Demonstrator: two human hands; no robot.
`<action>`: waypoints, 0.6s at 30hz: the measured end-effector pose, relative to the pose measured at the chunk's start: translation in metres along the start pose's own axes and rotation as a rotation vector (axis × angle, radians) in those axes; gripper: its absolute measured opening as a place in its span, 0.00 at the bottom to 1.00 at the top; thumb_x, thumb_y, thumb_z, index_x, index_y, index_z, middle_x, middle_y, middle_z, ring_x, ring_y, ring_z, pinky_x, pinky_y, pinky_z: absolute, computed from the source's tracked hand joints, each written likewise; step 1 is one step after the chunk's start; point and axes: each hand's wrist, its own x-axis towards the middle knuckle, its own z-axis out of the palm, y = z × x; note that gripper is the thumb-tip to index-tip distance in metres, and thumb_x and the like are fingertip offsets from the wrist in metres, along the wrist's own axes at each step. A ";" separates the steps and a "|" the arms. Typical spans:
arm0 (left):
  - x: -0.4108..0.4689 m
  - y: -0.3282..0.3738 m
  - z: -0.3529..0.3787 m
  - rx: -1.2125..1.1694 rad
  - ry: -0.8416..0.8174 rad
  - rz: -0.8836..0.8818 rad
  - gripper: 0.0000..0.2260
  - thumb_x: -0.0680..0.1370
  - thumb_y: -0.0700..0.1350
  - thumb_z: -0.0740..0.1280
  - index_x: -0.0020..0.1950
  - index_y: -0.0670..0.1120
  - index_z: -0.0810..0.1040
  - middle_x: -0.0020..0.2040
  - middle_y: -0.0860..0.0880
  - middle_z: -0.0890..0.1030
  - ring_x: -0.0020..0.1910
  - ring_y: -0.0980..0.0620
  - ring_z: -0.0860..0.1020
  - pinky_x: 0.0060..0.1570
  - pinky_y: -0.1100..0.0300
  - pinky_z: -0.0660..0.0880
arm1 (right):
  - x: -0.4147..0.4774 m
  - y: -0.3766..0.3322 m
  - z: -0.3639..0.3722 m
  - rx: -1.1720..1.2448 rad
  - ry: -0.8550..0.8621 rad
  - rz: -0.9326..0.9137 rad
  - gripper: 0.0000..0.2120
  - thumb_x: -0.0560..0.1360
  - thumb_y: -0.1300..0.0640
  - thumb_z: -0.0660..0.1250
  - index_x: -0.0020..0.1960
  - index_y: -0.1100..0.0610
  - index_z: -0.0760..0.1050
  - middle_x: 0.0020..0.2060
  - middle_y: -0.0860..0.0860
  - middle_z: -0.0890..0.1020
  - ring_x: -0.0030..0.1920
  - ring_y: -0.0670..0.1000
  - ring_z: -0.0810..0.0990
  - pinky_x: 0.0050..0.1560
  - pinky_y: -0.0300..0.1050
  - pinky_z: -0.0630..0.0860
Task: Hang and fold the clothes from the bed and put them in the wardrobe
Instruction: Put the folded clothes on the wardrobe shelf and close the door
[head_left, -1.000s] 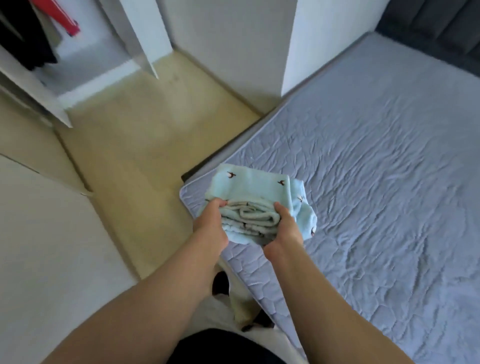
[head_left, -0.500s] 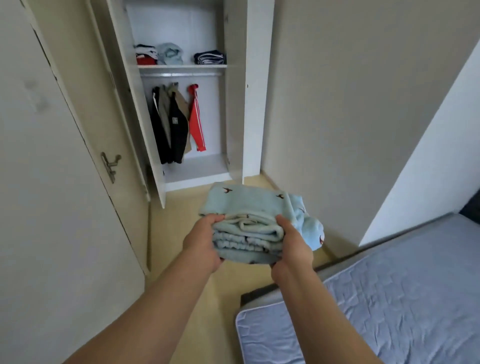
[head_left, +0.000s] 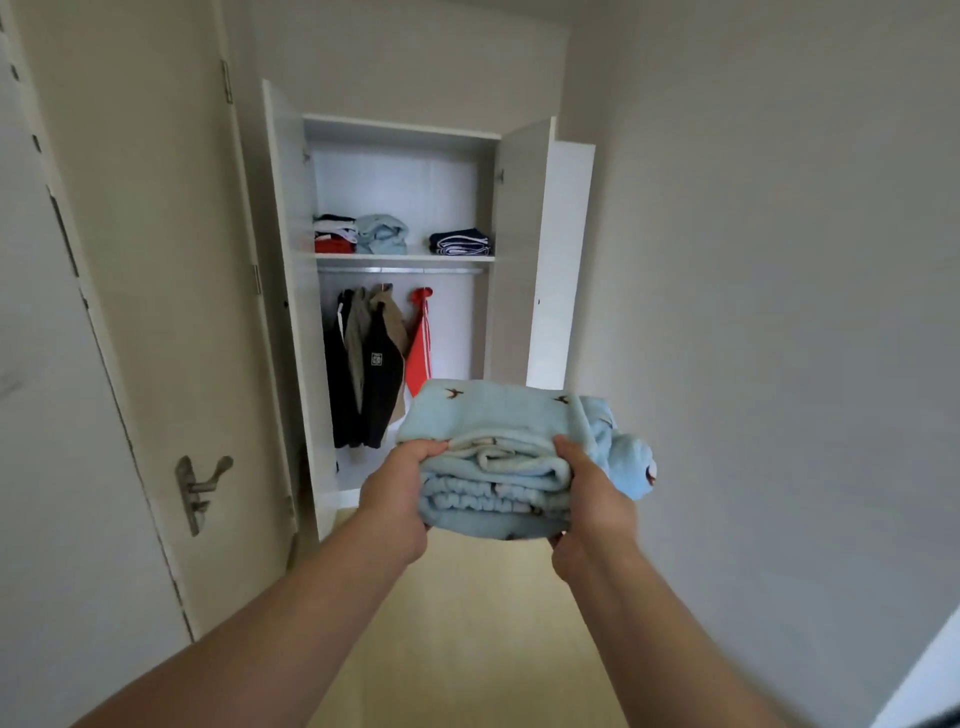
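Beyond the grip, straight ahead: white wardrobe (head_left: 400, 176), both doors wide open. Left of the grip: beige room door (head_left: 171, 312). Below the grip: pale wooden floor (head_left: 467, 649). Just behind the grip's left side, on the rail: dark jackets (head_left: 369, 364) and a red garment (head_left: 420, 353), hanging. Inside the grip, in mid-air short of the wardrobe: folded light-blue garment (head_left: 498, 431) with small bird marks. High above the grip, on the shelf (head_left: 405, 257): three folded piles (head_left: 382, 234). Clamped on the bundle's near corners: left hand (head_left: 395, 499) and right hand (head_left: 597, 499), thumbs on top, fingers curled underneath. Far left of the grip: metal door handle (head_left: 202, 486).
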 end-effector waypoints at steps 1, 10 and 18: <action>0.018 0.010 0.009 0.001 -0.001 0.011 0.17 0.72 0.43 0.73 0.60 0.39 0.83 0.55 0.39 0.85 0.56 0.39 0.83 0.63 0.44 0.78 | 0.019 -0.007 0.012 -0.006 -0.015 0.011 0.25 0.70 0.47 0.78 0.63 0.54 0.78 0.59 0.57 0.82 0.59 0.57 0.82 0.62 0.56 0.79; 0.203 0.115 0.076 0.021 0.004 0.094 0.16 0.73 0.41 0.73 0.60 0.38 0.82 0.54 0.39 0.85 0.56 0.39 0.83 0.61 0.45 0.79 | 0.204 -0.071 0.147 0.021 -0.109 -0.006 0.27 0.65 0.48 0.82 0.58 0.56 0.79 0.52 0.55 0.85 0.52 0.56 0.84 0.56 0.55 0.81; 0.409 0.209 0.106 0.101 -0.013 0.328 0.18 0.76 0.38 0.71 0.65 0.41 0.79 0.57 0.38 0.84 0.55 0.37 0.83 0.57 0.39 0.80 | 0.389 -0.085 0.302 0.007 -0.199 -0.139 0.28 0.65 0.47 0.83 0.61 0.55 0.79 0.52 0.53 0.85 0.52 0.54 0.85 0.60 0.53 0.80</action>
